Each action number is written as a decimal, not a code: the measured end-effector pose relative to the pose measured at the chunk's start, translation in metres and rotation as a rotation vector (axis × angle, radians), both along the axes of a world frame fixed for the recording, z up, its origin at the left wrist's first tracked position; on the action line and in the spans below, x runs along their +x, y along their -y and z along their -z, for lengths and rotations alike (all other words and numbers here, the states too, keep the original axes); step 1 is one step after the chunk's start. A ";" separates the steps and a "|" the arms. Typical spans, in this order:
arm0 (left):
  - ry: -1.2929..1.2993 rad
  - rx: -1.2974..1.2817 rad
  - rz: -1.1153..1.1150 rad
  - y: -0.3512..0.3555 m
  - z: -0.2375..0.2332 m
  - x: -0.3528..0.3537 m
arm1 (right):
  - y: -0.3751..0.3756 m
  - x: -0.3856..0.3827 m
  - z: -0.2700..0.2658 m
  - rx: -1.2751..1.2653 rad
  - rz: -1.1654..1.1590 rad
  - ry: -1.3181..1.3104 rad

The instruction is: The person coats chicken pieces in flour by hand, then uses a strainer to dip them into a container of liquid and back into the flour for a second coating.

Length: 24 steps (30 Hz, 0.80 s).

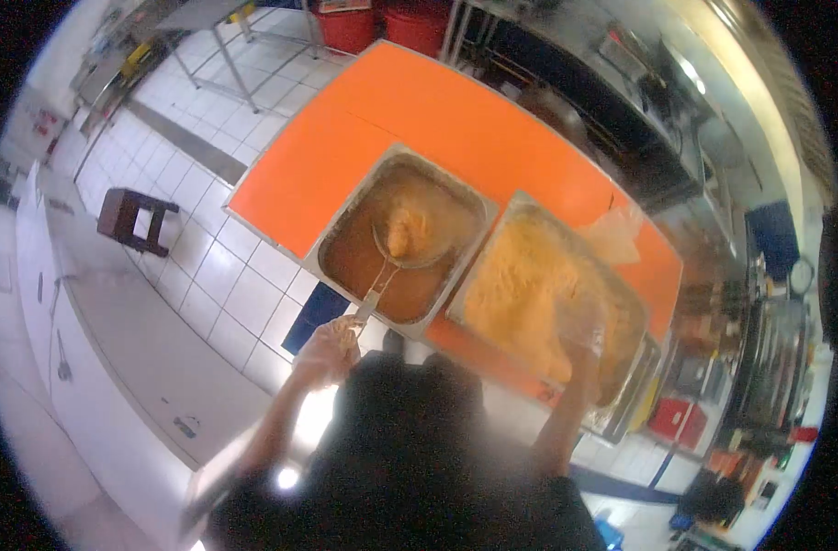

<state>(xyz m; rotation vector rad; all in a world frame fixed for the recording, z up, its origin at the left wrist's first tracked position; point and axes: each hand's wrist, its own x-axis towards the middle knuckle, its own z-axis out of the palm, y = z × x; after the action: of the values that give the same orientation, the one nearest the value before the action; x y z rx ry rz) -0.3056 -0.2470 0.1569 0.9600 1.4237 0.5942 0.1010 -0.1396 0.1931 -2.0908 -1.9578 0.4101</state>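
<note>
1. Strainer (396, 260): sits within the wet pan (446, 173), centre of the frame, amid brown liquid (354, 262); cradles orange-brown pieces (406, 230).
2. With the left hand (331, 354), just below the wet pan, grasps the strainer's handle, fingers closed around it.
3. With the right hand (579, 354), right of centre, reaches into the dry pan (483, 254), at the pale yellow powder (520, 285). Cannot tell the finger state there, released or clenched: too blurred.
4. Step in hand, as judged: supporting the pieces in the strainer while working at the powder. Any lift probably calls for a level handle and time to drain.
5. Beneath both pans: an orange table (336, 138), with clear plastic (612, 234) near its right end.
6. Around: white floor tiles (219, 271); a dark stool (127, 220), left; red tubs (345, 28), top; a white counter (152, 367), lower left.
</note>
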 end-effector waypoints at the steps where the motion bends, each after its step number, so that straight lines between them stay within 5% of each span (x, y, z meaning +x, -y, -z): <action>1: 0.033 0.032 -0.056 0.005 -0.010 0.007 | 0.004 0.026 0.028 0.153 0.017 0.095; 2: 0.070 0.062 -0.119 0.013 -0.014 0.012 | 0.012 0.044 0.046 0.301 0.025 0.198; 3: 0.391 -0.051 -0.270 0.018 0.000 0.012 | 0.017 0.042 0.042 0.282 0.045 0.204; 7: 0.034 0.238 -0.054 0.024 0.023 0.013 | 0.011 0.035 -0.006 -0.090 0.086 0.177; 9: 0.344 -0.078 -0.361 0.019 -0.003 0.033 | 0.016 0.044 -0.006 -0.183 0.093 0.162; 10: 0.339 -0.079 -0.359 0.019 0.000 0.038 | 0.019 0.053 -0.001 -0.013 0.020 0.162; 12: -0.071 0.117 -0.131 0.018 0.005 0.047 | 0.023 0.062 0.007 0.153 -0.049 0.160; 15: 0.179 -0.162 -0.392 0.019 -0.024 0.067 | 0.024 0.081 0.033 0.345 0.027 0.125; 16: 0.177 -0.163 -0.389 0.019 -0.022 0.070 | 0.024 0.108 0.065 0.303 0.124 -0.247; 17: -0.096 -0.004 -0.205 0.022 -0.018 0.072 | 0.027 0.128 0.083 0.250 0.223 -0.617; 18: -0.364 0.155 -0.014 0.025 -0.011 0.072 | 0.030 0.127 0.073 0.246 0.230 -0.615; 19: -0.654 0.376 0.239 0.026 -0.001 0.069 | 0.028 0.115 0.050 0.272 0.106 -0.257; 20: -0.653 0.370 0.243 0.027 -0.001 0.074 | 0.027 0.107 0.036 0.288 -0.020 0.100; 22: -0.088 -0.030 -0.270 0.031 -0.001 0.084 | 0.022 0.109 0.028 0.114 0.004 0.150; 24: -0.216 0.039 -0.201 0.038 0.014 0.084 | 0.025 0.121 0.040 -0.069 0.027 0.198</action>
<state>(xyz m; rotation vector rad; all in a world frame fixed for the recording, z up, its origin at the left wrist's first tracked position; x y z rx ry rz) -0.2216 -0.2847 0.1426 0.9401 1.7210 0.6841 0.2219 -0.1646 0.1535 -2.2760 -2.0465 0.2780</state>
